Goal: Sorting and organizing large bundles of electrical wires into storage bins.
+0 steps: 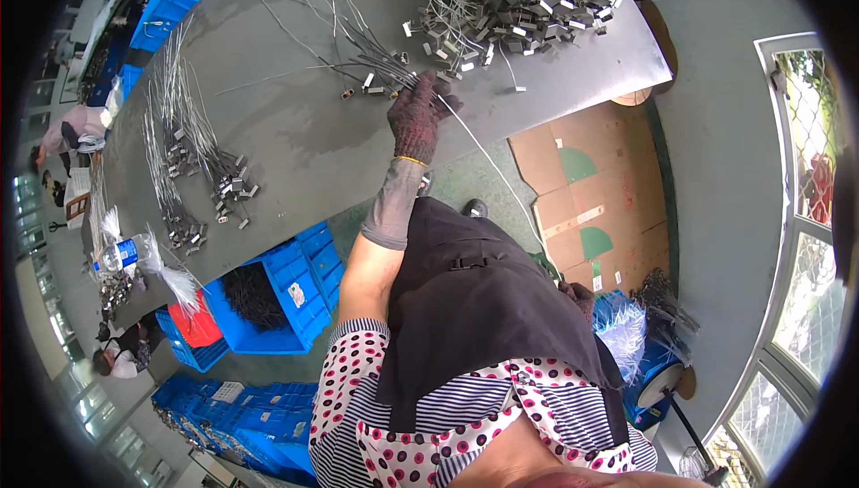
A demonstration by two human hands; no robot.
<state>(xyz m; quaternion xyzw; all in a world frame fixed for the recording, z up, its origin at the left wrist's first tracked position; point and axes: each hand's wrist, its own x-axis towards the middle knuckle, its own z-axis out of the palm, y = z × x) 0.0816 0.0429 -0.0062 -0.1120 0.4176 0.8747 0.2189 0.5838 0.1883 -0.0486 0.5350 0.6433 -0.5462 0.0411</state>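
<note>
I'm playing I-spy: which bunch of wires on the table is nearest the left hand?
The middle bunch, touching the gloved left hand; the big heap lies farther right, the other bunches farther left.

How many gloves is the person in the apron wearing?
2. One glove is on the left hand, at the wire bundle; the other, partly hidden, is on the right hand, beside the black apron.
</note>
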